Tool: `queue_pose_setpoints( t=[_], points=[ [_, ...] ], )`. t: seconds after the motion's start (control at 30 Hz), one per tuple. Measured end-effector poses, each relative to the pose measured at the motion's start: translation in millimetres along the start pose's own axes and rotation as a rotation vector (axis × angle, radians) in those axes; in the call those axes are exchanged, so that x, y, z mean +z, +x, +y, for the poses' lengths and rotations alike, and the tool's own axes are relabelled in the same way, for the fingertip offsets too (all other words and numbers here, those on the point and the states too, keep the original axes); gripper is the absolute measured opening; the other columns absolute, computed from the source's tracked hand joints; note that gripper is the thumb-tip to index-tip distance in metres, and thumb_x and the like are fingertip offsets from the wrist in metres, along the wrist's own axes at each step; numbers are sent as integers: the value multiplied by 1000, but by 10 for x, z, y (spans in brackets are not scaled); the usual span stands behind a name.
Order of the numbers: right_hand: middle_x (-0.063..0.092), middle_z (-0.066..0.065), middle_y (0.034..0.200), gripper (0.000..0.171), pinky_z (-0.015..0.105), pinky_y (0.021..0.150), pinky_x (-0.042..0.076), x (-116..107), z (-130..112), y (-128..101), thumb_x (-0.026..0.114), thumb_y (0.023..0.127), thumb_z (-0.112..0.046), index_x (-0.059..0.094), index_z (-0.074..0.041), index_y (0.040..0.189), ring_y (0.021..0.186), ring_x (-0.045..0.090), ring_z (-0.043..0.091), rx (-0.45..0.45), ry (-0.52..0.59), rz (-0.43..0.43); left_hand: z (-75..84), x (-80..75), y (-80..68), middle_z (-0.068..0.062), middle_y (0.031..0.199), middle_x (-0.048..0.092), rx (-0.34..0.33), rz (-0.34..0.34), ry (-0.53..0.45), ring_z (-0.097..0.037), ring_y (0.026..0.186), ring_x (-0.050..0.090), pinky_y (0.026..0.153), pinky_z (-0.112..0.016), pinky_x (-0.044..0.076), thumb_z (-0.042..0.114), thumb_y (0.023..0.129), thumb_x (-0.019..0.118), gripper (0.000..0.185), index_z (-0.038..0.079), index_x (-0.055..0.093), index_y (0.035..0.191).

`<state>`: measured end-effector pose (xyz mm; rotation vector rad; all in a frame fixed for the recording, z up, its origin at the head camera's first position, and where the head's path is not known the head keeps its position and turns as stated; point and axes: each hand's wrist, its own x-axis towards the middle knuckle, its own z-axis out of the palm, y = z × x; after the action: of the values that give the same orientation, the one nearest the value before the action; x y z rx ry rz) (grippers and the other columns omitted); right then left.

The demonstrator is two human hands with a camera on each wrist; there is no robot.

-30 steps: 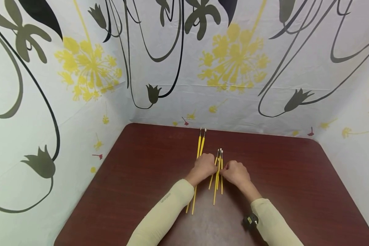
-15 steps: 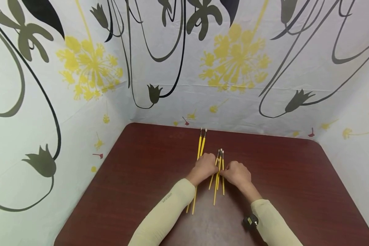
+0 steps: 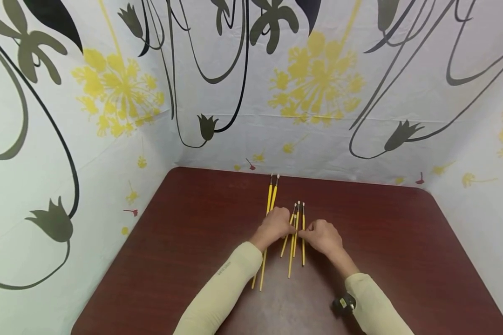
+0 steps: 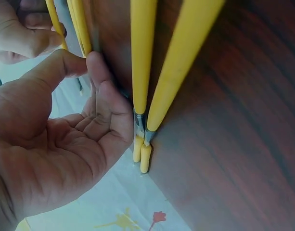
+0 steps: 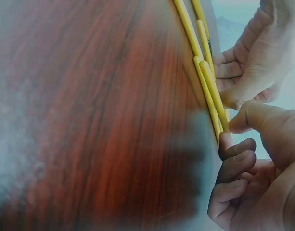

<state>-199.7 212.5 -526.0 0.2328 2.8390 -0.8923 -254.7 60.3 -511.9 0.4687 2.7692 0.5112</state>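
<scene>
We see two hands on a dark red table [image 3: 184, 242] with thin yellow paintbrushes lying on it

The left hand [image 3: 273, 228] sits between two groups of brushes. A pair of long brushes [image 3: 270, 200] runs under this hand, one brush right beside the other, with the tips poking out past the knuckles toward the wall and the tails sticking out by the sleeve [image 3: 226, 288]. From the left wrist view this hand [image 4: 56, 144] looks loose and partly spread, with the thumb and first finger reaching toward a thin yellow brush, and we cannot tell if they really pinch it. The pair of long brushes [image 4: 157, 72] lies just beside its fingers [image 4: 111, 108], touching the table

The right hand [image 3: 323, 236] is just beside the left hand, with a small bunch of shorter brushes [image 3: 295, 232] between the two. In the right wrist view the thumb and the first finger of this hand [image 5: 253, 168] pinch the brushes [image 5: 210, 91], and the other fingers [image 5: 231, 163] are curled in below. The bunch fans out a little, closer together near the fingers and spreading at the tails toward us

A small black thing is strapped at the right wrist [image 3: 343, 303]. A white wall cloth with yellow and dark flowers [image 3: 314, 79] stands behind the table, well apart from the hands
</scene>
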Motion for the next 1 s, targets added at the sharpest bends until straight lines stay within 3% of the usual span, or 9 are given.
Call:
queue_pose_setpoints(
  t=[0.3, 0.5, 0.6, 0.7, 0.8, 0.93, 1.0],
  points=[
    [47, -3, 50, 36, 28, 43, 30, 0, -48, -43, 65, 81, -41, 54, -16, 58, 44, 40, 14, -44, 53, 11, -54, 9, -63, 3, 44, 50, -12, -38, -84, -13, 40, 49, 41, -28, 38, 38, 83, 70, 37, 16, 59, 55],
    [57, -2, 54, 30, 28, 45, 35, -7, -115, -82, 65, 81, -39, 62, -14, 66, 47, 47, 14, -61, 74, 18, -89, -13, -209, 5, 38, 40, -11, 12, -157, -11, 34, 43, 37, -27, 33, 33, 81, 68, 46, 18, 46, 44],
    [58, -2, 54, 28, 27, 45, 35, 5, -155, -94, 64, 82, -38, 64, -14, 68, 47, 48, 14, -82, 88, 14, -133, -57, -263, 4, 37, 45, 0, 30, -193, -10, 33, 42, 37, -25, 32, 29, 80, 67, 46, 18, 46, 41],
    [55, -4, 55, 25, 27, 47, 36, 30, -180, -110, 64, 81, -35, 63, -14, 67, 48, 47, 13, -98, 95, 15, -186, -100, -308, -2, 43, 58, -7, 5, -249, -10, 32, 41, 37, -25, 28, 27, 78, 66, 43, 15, 50, 40],
    [50, -5, 54, 24, 26, 47, 33, 72, -200, -141, 63, 81, -32, 59, -16, 64, 47, 42, 11, -109, 91, 4, -235, -123, -367, -6, 51, 66, -21, -18, -287, -14, 35, 50, 37, -25, 28, 27, 77, 65, 38, 12, 58, 43],
    [52, -5, 53, 22, 26, 46, 33, 163, -246, -204, 63, 81, -30, 62, -16, 64, 46, 43, 11, -120, 89, -20, -319, -129, -466, -5, 49, 65, -21, -17, -278, -20, 41, 60, 37, -25, 29, 28, 77, 63, 37, 11, 60, 45],
    [56, -5, 54, 21, 27, 47, 34, 215, -278, -240, 64, 81, -31, 65, -17, 65, 46, 46, 12, -126, 83, -31, -373, -124, -514, -2, 43, 60, -12, -7, -248, -17, 36, 54, 36, -24, 28, 29, 77, 63, 40, 13, 55, 41]
  ],
)
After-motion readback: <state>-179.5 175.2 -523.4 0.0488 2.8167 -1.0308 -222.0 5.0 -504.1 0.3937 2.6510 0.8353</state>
